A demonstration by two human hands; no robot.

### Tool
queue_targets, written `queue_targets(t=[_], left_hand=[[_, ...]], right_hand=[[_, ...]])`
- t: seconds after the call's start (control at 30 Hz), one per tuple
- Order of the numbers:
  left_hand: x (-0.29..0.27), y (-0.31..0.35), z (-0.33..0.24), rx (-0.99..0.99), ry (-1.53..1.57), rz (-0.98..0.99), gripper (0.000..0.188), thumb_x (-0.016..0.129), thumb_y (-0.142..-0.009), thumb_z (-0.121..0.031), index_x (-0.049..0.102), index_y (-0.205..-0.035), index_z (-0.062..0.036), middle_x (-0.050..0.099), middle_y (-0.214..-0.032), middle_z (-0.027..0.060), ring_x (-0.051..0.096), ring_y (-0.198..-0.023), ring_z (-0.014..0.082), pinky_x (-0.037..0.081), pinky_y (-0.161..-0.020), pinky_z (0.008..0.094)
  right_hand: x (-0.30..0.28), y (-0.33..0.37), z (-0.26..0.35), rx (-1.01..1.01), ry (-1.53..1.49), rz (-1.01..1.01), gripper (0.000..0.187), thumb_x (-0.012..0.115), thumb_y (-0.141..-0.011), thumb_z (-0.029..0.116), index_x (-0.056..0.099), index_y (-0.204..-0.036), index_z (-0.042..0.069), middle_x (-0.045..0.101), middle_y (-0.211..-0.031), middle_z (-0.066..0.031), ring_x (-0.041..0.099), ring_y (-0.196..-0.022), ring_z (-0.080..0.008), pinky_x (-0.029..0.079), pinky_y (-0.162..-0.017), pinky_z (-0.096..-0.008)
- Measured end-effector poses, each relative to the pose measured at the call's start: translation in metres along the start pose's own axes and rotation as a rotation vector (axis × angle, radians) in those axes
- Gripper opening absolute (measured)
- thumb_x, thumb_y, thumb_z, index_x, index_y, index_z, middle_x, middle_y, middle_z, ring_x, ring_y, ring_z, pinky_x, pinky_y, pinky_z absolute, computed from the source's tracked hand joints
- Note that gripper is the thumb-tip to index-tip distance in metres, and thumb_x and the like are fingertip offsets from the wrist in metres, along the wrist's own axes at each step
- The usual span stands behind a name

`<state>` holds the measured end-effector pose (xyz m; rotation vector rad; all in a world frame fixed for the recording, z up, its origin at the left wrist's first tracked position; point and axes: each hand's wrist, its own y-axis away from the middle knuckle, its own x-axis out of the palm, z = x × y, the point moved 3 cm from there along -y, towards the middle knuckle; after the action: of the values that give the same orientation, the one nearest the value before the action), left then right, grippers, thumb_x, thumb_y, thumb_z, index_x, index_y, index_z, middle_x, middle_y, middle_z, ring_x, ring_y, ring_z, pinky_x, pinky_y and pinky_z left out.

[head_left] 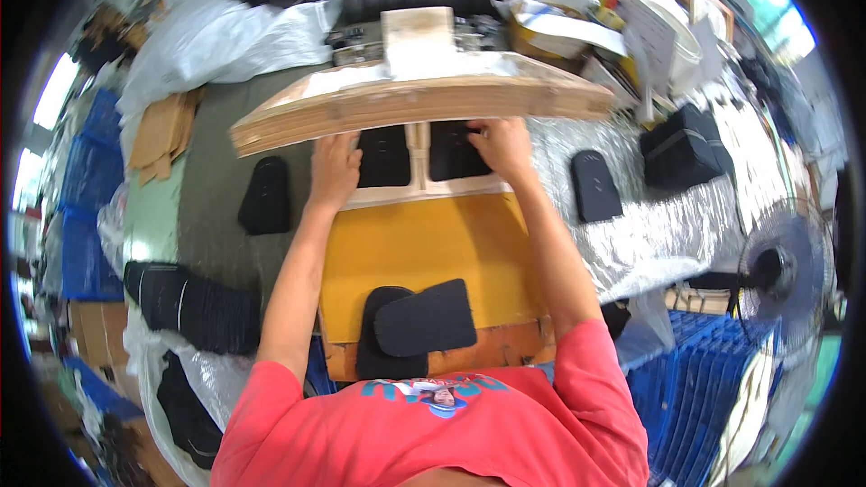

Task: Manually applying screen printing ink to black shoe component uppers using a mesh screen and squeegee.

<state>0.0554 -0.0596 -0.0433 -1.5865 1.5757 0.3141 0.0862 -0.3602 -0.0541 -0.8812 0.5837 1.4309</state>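
Two overlapping loose dark pads [426, 325] lie at the near edge of the yellow board [424, 248]. Toward its far edge, a pale frame [418, 162] holds two black pads [456, 158] side by side. The left hand [334, 171] is at the frame's left edge, fingers close together; the right hand [507, 146] curls thumb and forefinger over the right-hand pad, whether pinching I cannot tell. Beyond, a thick wooden slab [424, 101] overhangs: a slipping support could trap fingers; a nudge could skew a pad.
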Motion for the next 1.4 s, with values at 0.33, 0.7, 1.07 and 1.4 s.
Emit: queue_targets(t=[0.33,0.7,1.07,1.4], left_hand=[[0.026,-0.022,-0.004,-0.034,-0.421,0.094,0.027,0.065,-0.086,-0.009,0.054,-0.111,-0.0086,0.051,-0.108,0.0101,0.052,-0.112,0.0313,0.039,-0.088,0.0472],[0.022,-0.005,-0.006,-0.075,-0.232,-0.017,0.023,0.062,-0.088,-0.004,0.052,-0.107,-0.01,0.053,-0.098,0.0077,0.053,-0.099,0.0249,0.037,-0.09,0.0392],[-0.122,0.074,0.041,-0.3,0.184,-0.611,0.026,0.052,-0.088,0.009,0.064,-0.107,-0.0044,0.058,-0.097,-0.0006,0.052,-0.089,0.0091,0.041,-0.08,0.0225],[-0.138,0.126,0.129,-0.542,0.217,-0.781,0.023,0.052,-0.089,0.008,0.069,-0.098,-0.0045,0.068,-0.087,0.0045,0.061,-0.081,0.0123,0.047,-0.075,0.0272]], right_hand=[[-0.009,0.0,0.001,0.068,0.066,-0.085,0.024,0.07,-0.078,0.017,0.072,-0.102,0.014,0.065,-0.106,-0.0143,0.058,-0.111,-0.0341,0.045,-0.095,-0.0459],[-0.158,0.112,-0.191,0.335,-0.375,-0.357,0.048,0.061,-0.084,0.004,0.059,-0.13,0.015,0.064,-0.107,-0.0134,0.063,-0.102,-0.0257,0.049,-0.088,-0.0343],[-0.134,0.113,-0.204,0.115,0.203,-0.205,0.041,0.06,-0.086,0.007,0.059,-0.127,0.002,0.061,-0.123,-0.0192,0.06,-0.115,-0.0331,0.046,-0.098,-0.0384],[-0.117,0.132,-0.155,0.279,0.393,0.004,0.099,0.081,-0.065,0.035,0.036,-0.143,-0.007,0.046,-0.133,-0.0331,0.047,-0.123,-0.046,0.038,-0.105,-0.0476]])
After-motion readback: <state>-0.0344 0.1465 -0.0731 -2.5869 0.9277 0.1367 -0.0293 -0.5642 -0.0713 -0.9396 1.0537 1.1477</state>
